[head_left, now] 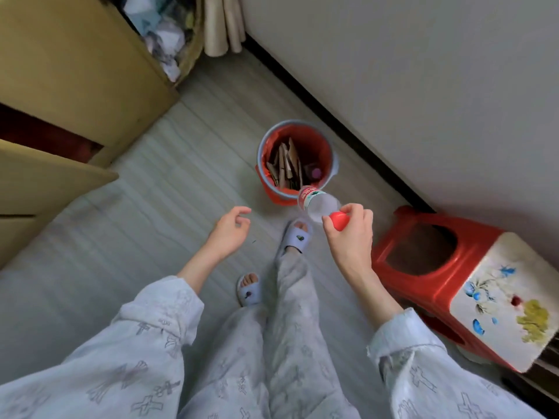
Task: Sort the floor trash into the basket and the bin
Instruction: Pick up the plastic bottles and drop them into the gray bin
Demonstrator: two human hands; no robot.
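From my head camera, looking down, the bin (298, 160) stands on the pale floor (157, 189) near the dark skirting of the wall, and I take it as my landmark. It has a grey-blue rim and a red liner, and inside it brown cardboard pieces (286, 164) stand on edge with a small purple-capped item beside them. My right hand (351, 234) is on the near side of the bin, towards me; its fingers and thumb are curled round the red cap end of a clear plastic bottle (319, 204), which points away from me so that its far end with the red-and-green label overlaps the bin's near rim. My left hand (230, 229) is also on the near side of the bin, off to its left, fingers loosely curled and holding nothing. Between my hands and below the bottle are my feet in pale slippers (295, 237). To the right of the bin, close against the wall, a red plastic stool (423, 255) lies tipped on its side, its white flowered seat facing the camera. Far beyond the bin, up and to its left, a woven basket (193, 40) holds crumpled paper, wedged beside a yellow cabinet (75, 65).
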